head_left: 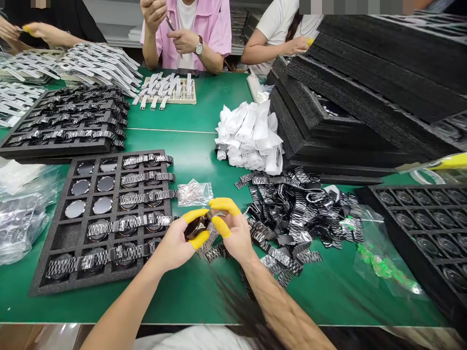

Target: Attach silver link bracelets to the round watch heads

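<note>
Yellow finger cots cover the thumbs and forefingers of both my hands. My left hand (178, 243) is closed around a dark watch case (197, 227), gripped between thumb and forefinger. At its right edge my right hand (233, 233) pinches a piece of black metal watch band (209, 216), mostly hidden by the fingers. Just beyond the hands lies a clear bag of small metal pins (194, 193), and more loose pins (209, 238) show beneath them. A foam tray (62, 236) on the left holds bare round watch cases and several watches with black link bands.
A heap of black link bands (292, 209) lies to the right, with white wrapped bundles (250, 133) behind it. Black foam trays (350, 102) are stacked at back right. A bag with green bits (386, 267) lies nearer. Three people sit across the green table (175, 138).
</note>
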Demonstrator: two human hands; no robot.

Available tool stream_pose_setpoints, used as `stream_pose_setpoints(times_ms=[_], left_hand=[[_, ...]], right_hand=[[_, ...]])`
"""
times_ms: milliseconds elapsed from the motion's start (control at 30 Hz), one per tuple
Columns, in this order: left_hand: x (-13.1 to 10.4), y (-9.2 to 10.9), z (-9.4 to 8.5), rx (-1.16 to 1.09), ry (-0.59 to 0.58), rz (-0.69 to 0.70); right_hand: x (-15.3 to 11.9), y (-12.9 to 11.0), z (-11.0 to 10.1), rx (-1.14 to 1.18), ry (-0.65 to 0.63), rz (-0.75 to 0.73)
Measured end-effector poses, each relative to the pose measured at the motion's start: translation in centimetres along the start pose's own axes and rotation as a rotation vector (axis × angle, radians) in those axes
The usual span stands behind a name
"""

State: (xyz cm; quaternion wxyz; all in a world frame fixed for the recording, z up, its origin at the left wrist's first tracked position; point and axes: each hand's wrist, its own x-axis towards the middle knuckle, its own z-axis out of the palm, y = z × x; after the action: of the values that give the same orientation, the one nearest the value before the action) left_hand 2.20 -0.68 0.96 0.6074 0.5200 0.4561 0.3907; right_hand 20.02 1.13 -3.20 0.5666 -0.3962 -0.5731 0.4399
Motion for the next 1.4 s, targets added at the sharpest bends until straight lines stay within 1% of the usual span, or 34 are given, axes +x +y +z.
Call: stream_pose_setpoints(times_ms=[67,133,167,200,233,300,333,367,433,500,533,600,667,900,1033,1167,1233,1300,1400], left_hand=[[-0.1,0.2,-0.1,-0.105,-0.041,-0.071],[-0.2,0.0,-0.1,-0.191,-0.097,-0.144],[-0.2,-0.2,-0.2,-0.225,-0.111,-0.168],[-0.2,-0.4,-0.3,-0.255,-0.102,-0.174],[-0.2,-0.7,-0.4,-0.276,-0.066,-0.16],[-0.1,-1.2,-0.7,-0.247,0.056,-0.083],[0.0,-1.3,-1.0,-0.177,0.112,-0.018],[0.2,-1.4,-1.3,-0.069,0.145,0.063],[0.3,-1.5,-2.0,0.216,0.142,0.245],[0.3,-1.4,-2.6,0.506,0.091,0.416],[0.2,-1.3,-2.9,0.627,0.068,0.475],[0.1,-1.2,-3.1,0.801,0.042,0.537],[0.0,-1.1,-3.2,0.882,0.025,0.553],[0.0,-0.7,-2.8,0.911,-0.027,0.51],[0.0,-0.7,-2.8,0.913,-0.024,0.509],[0.0,-1.2,-2.6,0.896,-0.007,0.501],[0.0,-1.4,-2.5,0.888,0.019,0.5],[0.0,-1.4,-2.5,0.863,0.027,0.516],[-0.1,-1.0,-2.5,0.776,-0.044,0.539]], right_hand=[[0.2,0.2,0.0,0.116,-0.095,0.058],[0.4,0.1,-0.1,0.185,-0.149,0.105],[0.5,0.0,-0.1,0.218,-0.138,0.123],[0.5,-0.1,-0.1,0.263,-0.099,0.141],[0.5,-0.3,0.0,0.328,-0.054,0.164],[0.5,-0.8,0.3,0.509,-0.003,0.234],[0.3,-1.0,0.5,0.608,-0.017,0.286],[0.2,-1.1,0.8,0.693,-0.059,0.348],[-0.3,-1.2,1.3,0.769,-0.181,0.472],[-0.7,-1.1,1.8,0.74,-0.26,0.56],[-0.9,-1.0,2.0,0.717,-0.273,0.585],[-1.1,-0.7,2.3,0.686,-0.264,0.607],[-1.3,-0.6,2.4,0.667,-0.259,0.617],[-1.3,-0.4,2.4,0.611,-0.3,0.654],[-1.3,-0.5,2.4,0.623,-0.277,0.669],[-1.2,-0.8,2.6,0.651,-0.255,0.693],[-1.2,-1.0,2.7,0.666,-0.223,0.697],[-1.3,-1.0,2.9,0.681,-0.161,0.69],[-1.4,-1.0,3.1,0.689,-0.076,0.685]])
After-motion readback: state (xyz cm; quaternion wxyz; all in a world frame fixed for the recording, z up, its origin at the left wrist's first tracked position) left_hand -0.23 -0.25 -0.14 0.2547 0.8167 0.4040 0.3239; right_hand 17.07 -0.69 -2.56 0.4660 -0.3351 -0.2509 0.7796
